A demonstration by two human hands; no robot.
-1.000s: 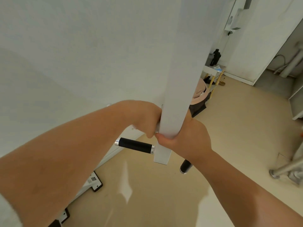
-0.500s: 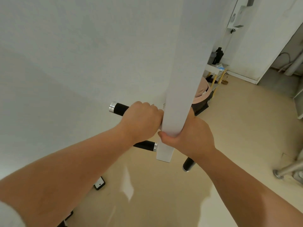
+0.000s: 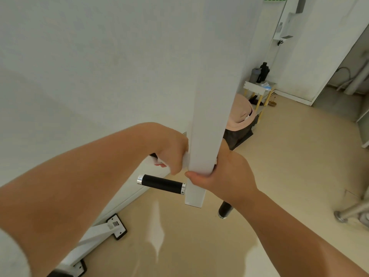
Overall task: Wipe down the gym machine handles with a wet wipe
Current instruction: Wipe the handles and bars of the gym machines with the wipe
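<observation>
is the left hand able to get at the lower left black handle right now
Probably yes: the lower left black handle sticks out bare just below the left hand, nothing between them.

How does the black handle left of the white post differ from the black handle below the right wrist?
The black cylindrical handle left of the white square post shows its whole length; the black handle below the right wrist shows only its tip. The left one lies sideways, with two silver rings; the right one points downward, with one. Both are black and round.
</observation>
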